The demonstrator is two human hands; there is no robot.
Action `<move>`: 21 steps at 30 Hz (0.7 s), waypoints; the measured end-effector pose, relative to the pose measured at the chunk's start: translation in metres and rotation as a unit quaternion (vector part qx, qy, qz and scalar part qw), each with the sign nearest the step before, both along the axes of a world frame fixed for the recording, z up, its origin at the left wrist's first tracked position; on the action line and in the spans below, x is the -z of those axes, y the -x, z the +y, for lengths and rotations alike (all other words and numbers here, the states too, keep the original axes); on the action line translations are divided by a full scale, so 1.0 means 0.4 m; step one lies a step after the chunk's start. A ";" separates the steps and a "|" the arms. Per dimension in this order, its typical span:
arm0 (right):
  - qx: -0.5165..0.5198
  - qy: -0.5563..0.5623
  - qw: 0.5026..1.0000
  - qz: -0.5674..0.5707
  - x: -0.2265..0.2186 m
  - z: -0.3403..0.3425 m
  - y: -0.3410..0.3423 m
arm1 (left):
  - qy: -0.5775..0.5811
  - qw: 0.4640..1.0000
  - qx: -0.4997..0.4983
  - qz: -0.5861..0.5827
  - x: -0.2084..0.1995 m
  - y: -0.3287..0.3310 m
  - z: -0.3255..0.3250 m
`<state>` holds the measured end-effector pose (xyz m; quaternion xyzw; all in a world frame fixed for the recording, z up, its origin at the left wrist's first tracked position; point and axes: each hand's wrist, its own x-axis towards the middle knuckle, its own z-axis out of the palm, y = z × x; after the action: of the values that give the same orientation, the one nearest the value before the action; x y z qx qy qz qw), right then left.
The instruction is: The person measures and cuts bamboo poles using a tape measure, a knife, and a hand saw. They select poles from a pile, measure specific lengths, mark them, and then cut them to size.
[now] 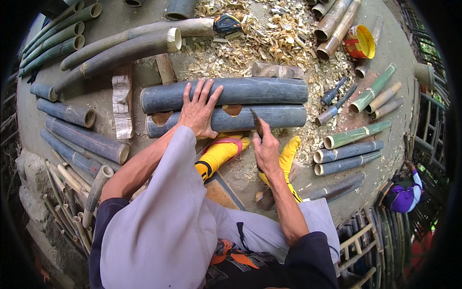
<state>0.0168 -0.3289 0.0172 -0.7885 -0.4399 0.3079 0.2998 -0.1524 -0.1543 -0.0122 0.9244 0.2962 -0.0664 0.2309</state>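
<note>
Two dark bamboo tubes lie side by side across the middle: a far tube point(269, 91) and a near tube point(284, 116). The near one has two cut openings showing pale wood, one on each side of my left hand. My left hand point(197, 111) lies with spread fingers across both tubes, its fingertips on the far one. In my right hand point(267, 150) is a knife point(256, 121), its dark blade pointing up at the near tube, right of an opening. Whether the blade touches the tube I cannot tell. My fingers hide the handle.
Wood shavings point(284, 38) cover the ground beyond the tubes, with a tape measure point(227, 24) among them. A yellow-and-red container point(360, 42) and a chisel-like tool point(333, 91) lie right. Cut bamboo pieces point(82, 137) lie left. My yellow-covered feet point(222, 150) are below. Another person point(403, 195) is far right.
</note>
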 end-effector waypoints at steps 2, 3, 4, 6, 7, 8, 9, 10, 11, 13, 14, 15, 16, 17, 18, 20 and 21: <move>-0.011 0.014 1.000 -0.004 0.011 0.017 0.021 | 0.001 1.000 -0.002 -0.007 0.000 -0.002 0.000; -0.014 -0.001 1.000 -0.002 0.018 0.022 0.024 | 0.002 1.000 -0.003 -0.011 0.000 -0.002 0.000; -0.015 0.016 1.000 -0.001 0.024 0.026 0.023 | 0.002 1.000 -0.004 -0.009 0.000 -0.001 0.000; -0.019 0.049 0.999 -0.002 0.034 0.034 0.019 | 0.001 1.000 -0.007 -0.005 0.001 0.000 0.000; -0.015 0.062 0.998 0.008 0.031 0.039 0.020 | 0.002 1.000 -0.008 -0.005 0.002 0.000 -0.001; -0.011 0.076 0.997 0.017 0.025 0.047 0.020 | 0.004 1.000 -0.009 -0.004 0.003 0.000 -0.001; -0.007 0.089 0.996 0.027 0.024 0.052 0.020 | 0.005 1.000 -0.010 -0.003 0.004 0.001 0.000; -0.008 0.090 0.996 0.022 0.028 0.053 0.019 | 0.006 1.000 -0.011 -0.005 0.005 0.000 0.000; -0.009 0.090 0.996 0.016 0.032 0.055 0.017 | 0.007 1.000 -0.011 -0.008 0.004 0.000 0.001; -0.020 0.086 0.996 0.007 0.037 0.055 0.014 | 0.009 1.000 -0.012 -0.009 0.006 0.001 -0.001; -0.029 0.082 0.996 0.002 0.036 0.057 0.008 | 0.010 1.000 -0.012 -0.010 0.008 0.000 0.000; -0.038 0.078 0.996 -0.004 0.035 0.058 0.005 | 0.011 1.000 -0.012 -0.010 0.010 0.000 0.000; -0.039 0.078 0.996 -0.003 0.035 0.060 0.005 | 0.012 1.000 -0.012 -0.010 0.012 0.000 0.000; -0.041 0.078 0.996 -0.003 0.032 0.062 0.003 | 0.012 1.000 -0.013 -0.010 0.010 0.001 0.000; -0.043 0.078 0.996 -0.003 0.031 0.063 0.003 | 0.012 1.000 -0.014 -0.010 0.009 0.001 0.000; -0.051 0.086 0.995 -0.005 0.034 0.062 -0.001 | 0.015 1.000 -0.014 -0.009 0.005 0.001 0.002; -0.055 0.090 0.994 -0.007 0.035 0.061 -0.003 | 0.017 1.000 -0.013 -0.009 0.005 0.001 0.002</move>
<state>0.0182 -0.3046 0.0032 -0.7890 -0.4550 0.3571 0.2073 -0.1529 -0.1536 -0.0142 0.9170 0.3050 -0.0598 0.2502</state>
